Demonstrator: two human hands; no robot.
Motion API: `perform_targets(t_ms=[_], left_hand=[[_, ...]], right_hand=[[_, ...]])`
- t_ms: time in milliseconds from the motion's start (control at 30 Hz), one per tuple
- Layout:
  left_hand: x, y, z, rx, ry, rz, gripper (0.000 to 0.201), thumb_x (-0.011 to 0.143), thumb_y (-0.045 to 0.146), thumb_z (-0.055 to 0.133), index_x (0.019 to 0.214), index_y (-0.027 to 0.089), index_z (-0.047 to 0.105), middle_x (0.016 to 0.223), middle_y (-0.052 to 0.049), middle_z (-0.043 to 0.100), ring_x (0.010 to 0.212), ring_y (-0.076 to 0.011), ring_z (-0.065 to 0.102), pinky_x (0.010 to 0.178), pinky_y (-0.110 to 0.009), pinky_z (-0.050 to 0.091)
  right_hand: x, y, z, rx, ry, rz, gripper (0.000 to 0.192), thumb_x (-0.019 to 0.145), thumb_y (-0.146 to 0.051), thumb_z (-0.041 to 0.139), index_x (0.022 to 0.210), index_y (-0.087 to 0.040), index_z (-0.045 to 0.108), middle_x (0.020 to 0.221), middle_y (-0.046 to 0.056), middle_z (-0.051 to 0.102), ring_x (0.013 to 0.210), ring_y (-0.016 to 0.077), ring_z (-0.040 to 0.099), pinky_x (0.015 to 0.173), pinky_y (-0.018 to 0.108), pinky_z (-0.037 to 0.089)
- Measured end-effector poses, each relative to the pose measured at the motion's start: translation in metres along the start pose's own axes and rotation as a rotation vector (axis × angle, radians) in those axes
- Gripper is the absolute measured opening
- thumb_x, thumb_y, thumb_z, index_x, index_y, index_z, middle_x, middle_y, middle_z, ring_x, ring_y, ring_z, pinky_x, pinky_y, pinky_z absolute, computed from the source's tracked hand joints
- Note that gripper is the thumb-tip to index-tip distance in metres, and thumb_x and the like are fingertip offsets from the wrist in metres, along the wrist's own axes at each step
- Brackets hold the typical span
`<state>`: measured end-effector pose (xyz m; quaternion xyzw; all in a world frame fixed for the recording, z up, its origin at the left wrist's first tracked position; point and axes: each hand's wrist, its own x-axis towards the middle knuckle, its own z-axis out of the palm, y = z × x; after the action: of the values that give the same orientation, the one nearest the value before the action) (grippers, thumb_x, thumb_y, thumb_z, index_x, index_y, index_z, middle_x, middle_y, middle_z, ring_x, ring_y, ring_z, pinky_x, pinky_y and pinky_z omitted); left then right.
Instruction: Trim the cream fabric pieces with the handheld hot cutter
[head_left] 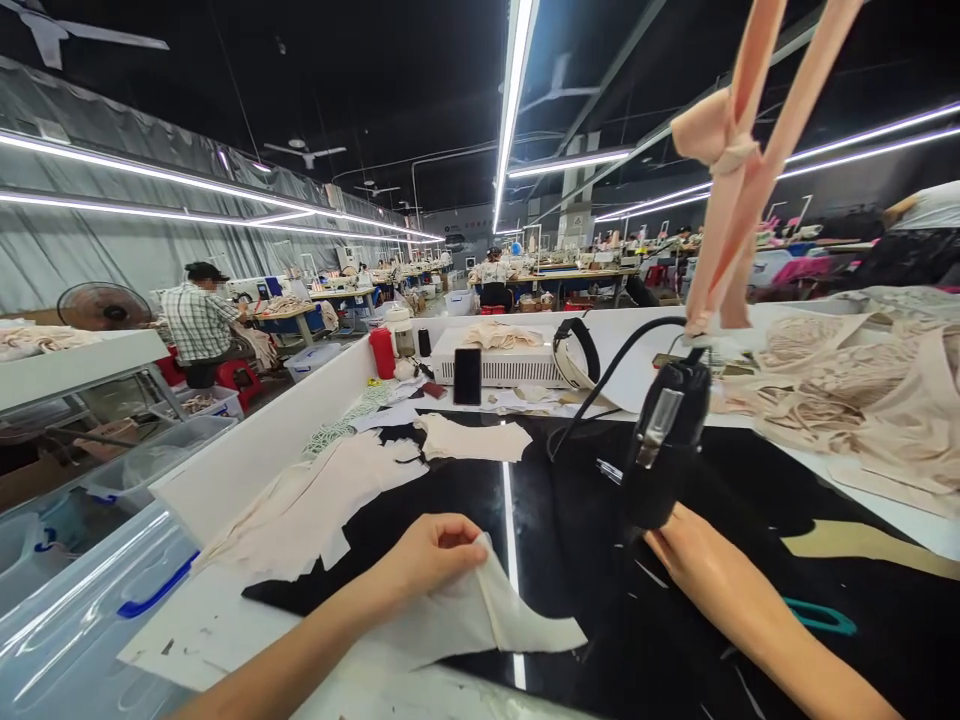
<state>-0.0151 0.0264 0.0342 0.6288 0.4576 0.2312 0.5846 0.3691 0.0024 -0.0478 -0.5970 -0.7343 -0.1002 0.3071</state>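
Here the left hand (431, 555) sits near the front edge of the desk (570, 540), fingers pinched together on the top corner of a cream fabric piece (487, 615) that lies flat on the glossy black desk surface. The right hand (694, 560) is just right of it, wrapped onto the base of a black handheld tool (664, 440) that stands tilted up from the desk; the fingers are hidden behind the tool, so how tightly they grip cannot be told. A black cord (600, 385) loops from the tool back toward the far edge. Pink straps (739, 160) hang knotted from above, right over the tool, and block part of the right side. A stack of cut cream pieces (315, 500) lies along the left edge, one more piece (476, 440) behind it. At the far edge stand a white box (517, 365), a dark phone (467, 376) leaning on it and a red bottle (382, 352). A heap of beige lace garments (862, 390) fills the far right corner. Teal scissor handle (821, 617) shows just right of the right forearm. A clear plastic bin (82, 600) sits left, off the desk. A person in a checked shirt (196, 320) sits at another table far left.
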Motion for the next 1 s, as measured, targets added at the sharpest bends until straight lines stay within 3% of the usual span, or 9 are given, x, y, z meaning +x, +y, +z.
perform_targets(t_ms=[67, 167, 300, 600, 800, 1000], left_hand=[[-0.002, 0.001, 0.001, -0.002, -0.010, -0.014, 0.060, 0.069, 0.070, 0.091, 0.089, 0.018, 0.070, 0.071, 0.005, 0.059, 0.063, -0.0098, 0.041, 0.062, -0.025, 0.027], [-0.005, 0.001, 0.001, 0.001, -0.032, -0.033, 0.066, 0.069, 0.076, 0.091, 0.091, 0.018, 0.069, 0.068, 0.007, 0.055, 0.060, -0.0089, 0.033, 0.059, -0.026, 0.021], [-0.009, -0.002, -0.001, 0.009, -0.064, -0.050, 0.072, 0.069, 0.085, 0.089, 0.093, 0.020, 0.068, 0.066, 0.008, 0.050, 0.058, -0.0084, 0.028, 0.057, -0.026, 0.017], [-0.008, -0.015, 0.003, -0.019, -0.114, -0.060, 0.075, 0.064, 0.088, 0.089, 0.089, 0.020, 0.069, 0.064, 0.006, 0.053, 0.058, -0.0107, 0.038, 0.057, -0.025, 0.023], [-0.019, -0.015, -0.001, -0.041, -0.127, -0.047, 0.071, 0.070, 0.084, 0.090, 0.093, 0.020, 0.074, 0.076, 0.001, 0.067, 0.064, -0.0137, 0.051, 0.061, -0.024, 0.033], [-0.019, -0.009, 0.002, -0.051, -0.144, -0.065, 0.066, 0.070, 0.079, 0.093, 0.093, 0.020, 0.074, 0.070, 0.003, 0.062, 0.059, -0.0118, 0.046, 0.057, -0.023, 0.030]], right_hand=[[0.005, 0.002, 0.003, -0.020, 0.007, 0.030, 0.033, 0.110, -0.034, 0.043, 0.097, -0.026, 0.073, 0.101, 0.012, 0.080, 0.087, 0.0318, 0.078, 0.079, 0.048, 0.064], [0.011, 0.011, 0.007, -0.069, 0.004, 0.091, 0.032, 0.113, -0.035, 0.047, 0.116, -0.023, 0.076, 0.115, 0.014, 0.080, 0.099, 0.0315, 0.078, 0.089, 0.048, 0.065], [0.010, 0.023, 0.006, -0.150, -0.021, 0.186, 0.030, 0.110, -0.038, 0.069, 0.135, -0.021, 0.072, 0.134, 0.011, 0.076, 0.113, 0.0266, 0.077, 0.100, 0.048, 0.066], [0.012, 0.034, -0.002, -0.197, -0.067, 0.258, 0.038, 0.108, -0.040, 0.074, 0.141, -0.022, 0.070, 0.143, 0.011, 0.072, 0.120, 0.0272, 0.075, 0.101, 0.050, 0.066], [-0.017, 0.048, -0.042, -0.153, -0.105, 0.232, 0.035, 0.109, -0.040, 0.073, 0.139, -0.023, 0.071, 0.144, 0.011, 0.072, 0.119, 0.0265, 0.075, 0.102, 0.049, 0.066], [-0.070, 0.053, -0.085, -0.127, -0.171, 0.169, 0.037, 0.113, -0.049, 0.061, 0.138, -0.028, 0.077, 0.137, 0.011, 0.081, 0.126, 0.0295, 0.078, 0.109, 0.048, 0.065]])
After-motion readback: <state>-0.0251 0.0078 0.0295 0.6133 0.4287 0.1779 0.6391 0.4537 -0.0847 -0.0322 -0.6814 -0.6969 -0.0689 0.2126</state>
